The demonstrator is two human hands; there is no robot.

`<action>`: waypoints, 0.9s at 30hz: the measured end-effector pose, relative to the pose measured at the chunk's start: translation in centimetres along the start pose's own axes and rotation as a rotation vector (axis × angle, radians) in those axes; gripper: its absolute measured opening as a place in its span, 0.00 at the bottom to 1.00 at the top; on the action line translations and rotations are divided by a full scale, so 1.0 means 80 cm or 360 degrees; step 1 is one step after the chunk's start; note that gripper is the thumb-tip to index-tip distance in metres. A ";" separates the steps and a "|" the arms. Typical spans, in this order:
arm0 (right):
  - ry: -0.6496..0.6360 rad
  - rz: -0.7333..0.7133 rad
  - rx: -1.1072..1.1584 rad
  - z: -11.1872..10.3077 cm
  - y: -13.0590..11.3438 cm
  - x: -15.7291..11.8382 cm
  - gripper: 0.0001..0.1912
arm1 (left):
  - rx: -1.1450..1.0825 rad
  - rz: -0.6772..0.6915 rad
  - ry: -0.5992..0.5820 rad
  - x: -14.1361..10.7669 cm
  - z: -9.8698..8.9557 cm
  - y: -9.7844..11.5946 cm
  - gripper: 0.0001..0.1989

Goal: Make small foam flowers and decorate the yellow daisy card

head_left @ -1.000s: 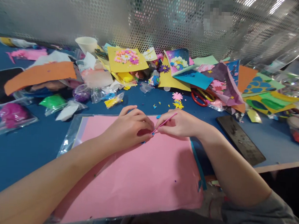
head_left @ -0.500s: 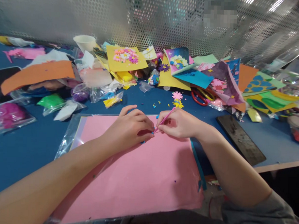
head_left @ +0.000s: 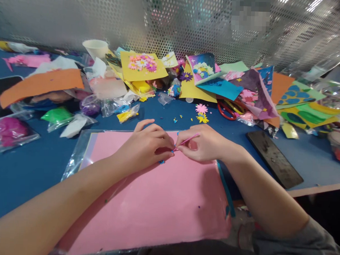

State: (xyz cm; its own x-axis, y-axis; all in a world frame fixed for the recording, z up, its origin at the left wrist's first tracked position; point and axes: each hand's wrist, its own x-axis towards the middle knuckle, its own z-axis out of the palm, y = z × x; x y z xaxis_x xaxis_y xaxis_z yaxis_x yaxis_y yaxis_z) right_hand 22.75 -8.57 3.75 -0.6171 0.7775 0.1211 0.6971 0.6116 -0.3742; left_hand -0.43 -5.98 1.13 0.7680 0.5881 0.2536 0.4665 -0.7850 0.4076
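Blue tabletop (head_left: 23, 182), far left: pink clay in a plastic bag (head_left: 10, 131), green clay in a bag (head_left: 57, 115), and an orange card sheet (head_left: 39, 78) partly over a black slab (head_left: 3, 95), maybe a tablet, hard to tell. Behind these are a paper cup (head_left: 95, 48) and a yellow card with paper flowers (head_left: 142, 65). Left hand (head_left: 144, 147) rests over a pink paper sheet (head_left: 156, 205) in a clear plastic sleeve (head_left: 77, 154). Its fingers (head_left: 161, 136) are curled in, close to the tip of a thin pink stick (head_left: 189, 139); anything they pinch is hidden. Right hand (head_left: 203, 145) has thumb and fingers closed on that stick, the tip meeting tiny blue bits (head_left: 173, 150) between the hands. Right of them: loose paper flowers (head_left: 201, 113), red-handled scissors (head_left: 223, 110) half under paper, a dark flat board (head_left: 275, 159). Perforated metal screen (head_left: 173, 19) behind everything.
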 end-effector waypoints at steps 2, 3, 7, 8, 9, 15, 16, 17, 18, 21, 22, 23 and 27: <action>0.0029 -0.0085 -0.0032 0.000 0.000 -0.001 0.07 | -0.0008 -0.0001 -0.0016 0.001 -0.001 0.001 0.03; 0.0034 -0.0107 -0.0039 0.000 0.000 -0.002 0.07 | -0.0012 -0.0002 -0.0021 0.001 -0.001 0.000 0.03; 0.0071 -0.0032 0.0076 -0.002 0.001 -0.003 0.07 | -0.0008 0.0002 0.0001 0.001 0.000 -0.002 0.02; 0.0086 0.0001 0.0125 -0.002 0.001 -0.003 0.07 | -0.0006 0.0005 0.0009 0.001 0.001 -0.003 0.02; 0.0098 0.0024 0.0168 -0.002 0.001 -0.003 0.07 | -0.0004 0.0013 0.0018 0.000 0.001 -0.004 0.02; -0.0010 0.0145 0.0139 -0.003 -0.007 0.001 0.09 | 0.0075 0.0100 0.0111 -0.001 0.004 -0.006 0.05; -0.0026 0.0161 0.0116 -0.003 -0.009 0.001 0.09 | 0.0088 0.0112 0.0123 -0.001 0.004 -0.006 0.06; -0.0035 0.0168 0.0095 -0.002 -0.011 0.002 0.10 | 0.0100 0.0123 0.0131 -0.001 0.004 -0.006 0.06; -0.0040 0.0169 0.0076 -0.002 -0.012 0.002 0.10 | 0.0110 0.0132 0.0138 -0.001 0.005 -0.006 0.07; -0.0025 0.0141 0.0001 0.000 -0.014 0.002 0.11 | 0.0129 0.0148 0.0154 -0.001 0.005 -0.007 0.08; -0.0011 0.0124 -0.0031 0.002 -0.014 0.002 0.11 | 0.0130 0.0150 0.0158 -0.001 0.005 -0.007 0.08; 0.0005 0.0105 -0.0065 0.003 -0.013 0.002 0.11 | 0.0129 0.0152 0.0159 -0.001 0.004 -0.007 0.08; 0.0021 0.0002 -0.0125 0.006 -0.012 0.000 0.10 | 0.0102 0.0150 0.0127 -0.001 0.002 -0.007 0.04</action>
State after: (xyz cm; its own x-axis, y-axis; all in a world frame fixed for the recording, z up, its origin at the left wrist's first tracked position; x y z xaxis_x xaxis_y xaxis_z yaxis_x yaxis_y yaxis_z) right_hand 21.89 -9.22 3.64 -0.6115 0.7800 0.1332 0.7249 0.6197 -0.3010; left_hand -0.69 -5.62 0.71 0.7736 0.5227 0.3581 0.4231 -0.8469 0.3222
